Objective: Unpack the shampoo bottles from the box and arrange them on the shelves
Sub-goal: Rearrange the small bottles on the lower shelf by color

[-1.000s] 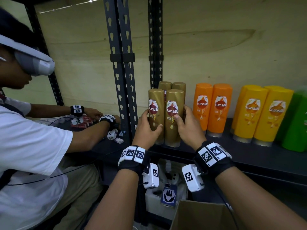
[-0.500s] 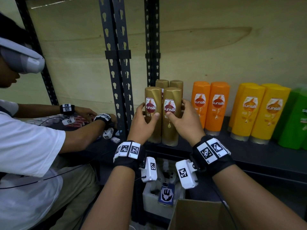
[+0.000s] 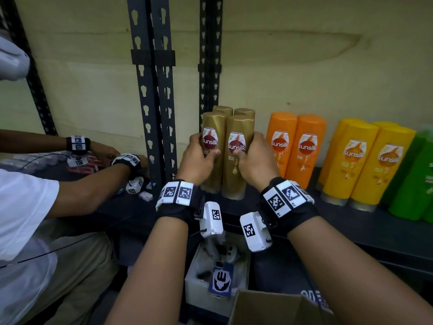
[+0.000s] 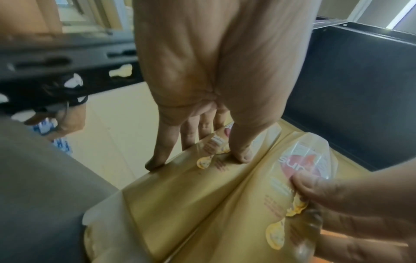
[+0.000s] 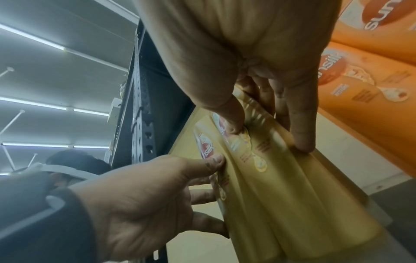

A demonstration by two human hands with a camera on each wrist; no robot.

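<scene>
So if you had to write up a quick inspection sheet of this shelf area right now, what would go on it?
Surface: dark shelf, bottles standing upright on it.
Job's things: four gold bottles in two rows; orange bottles, yellow bottles, green bottles to their right; cardboard box below.
Clutter: white bin of small items under the shelf.
Grippers: left hand and right hand grip the front gold pair.
Cables: thin black wire across the neighbour's lap.
Surroundings: black uprights, plywood back, second person at left.

I see four gold shampoo bottles (image 3: 239, 158) upright, caps down, touching in a square on the dark shelf (image 3: 351, 221), orange pair at three o'clock.
</scene>
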